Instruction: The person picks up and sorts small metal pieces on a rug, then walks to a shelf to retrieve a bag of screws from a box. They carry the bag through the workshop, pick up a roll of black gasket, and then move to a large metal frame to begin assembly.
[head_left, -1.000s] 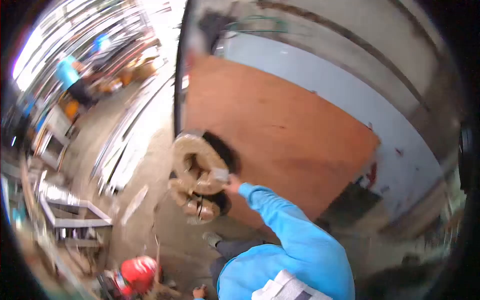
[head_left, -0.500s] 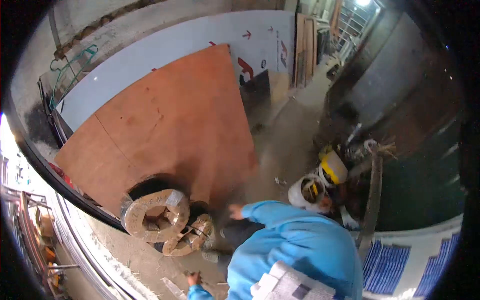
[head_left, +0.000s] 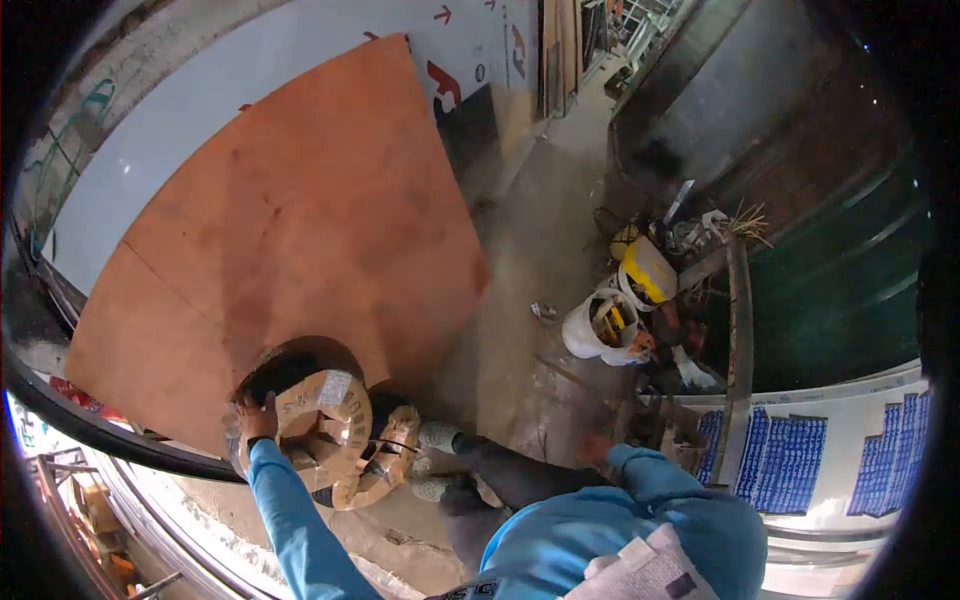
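My left hand (head_left: 258, 417) rests on the upper left rim of a cardboard-wrapped ring-shaped roll (head_left: 345, 425), thumb and fingers apart. The roll stands tilted on the floor, with printed letters and a label on its wrapping. A second wrapped roll (head_left: 398, 445), its wrapping torn, lies partly behind it, close to my shoes. My right hand (head_left: 597, 450) is held out over the floor on my right, away from the rolls. Motion blurs it, so its fingers do not show clearly, and nothing can be made out in it.
A large reddish-brown board (head_left: 300, 200) leans against a white printed panel (head_left: 200, 130) behind the rolls. White buckets (head_left: 590, 335) with tools stand at the right, near an upright post (head_left: 738, 350). Blue-patterned stacks (head_left: 785, 450) lie at the far right.
My left hand has moved forward and left onto the rim of the wrapped roll. My right hand has swung right, away from the rolls. The view has shifted.
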